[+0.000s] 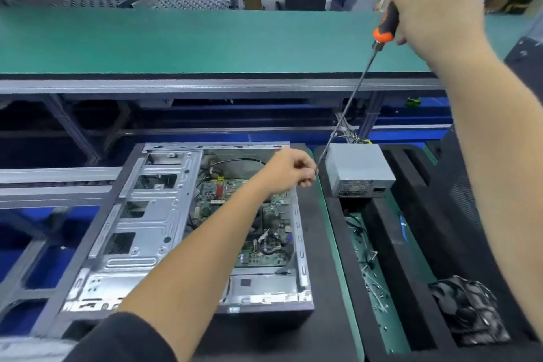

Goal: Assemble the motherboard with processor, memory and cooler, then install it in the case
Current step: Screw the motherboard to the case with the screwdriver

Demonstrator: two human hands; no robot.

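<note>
My right hand (432,6) grips the screwdriver (382,29) high up; left hand (289,170) pinches its tip — over the case's (152,214) far right corner (motherboard (270,232) inside).

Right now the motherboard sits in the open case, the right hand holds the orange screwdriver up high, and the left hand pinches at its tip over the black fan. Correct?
Not quite. In the head view the left hand pinches at the screwdriver tip by the case edge, beside the grey power supply, not over the black fan. The motherboard and right hand are as you say.
</note>
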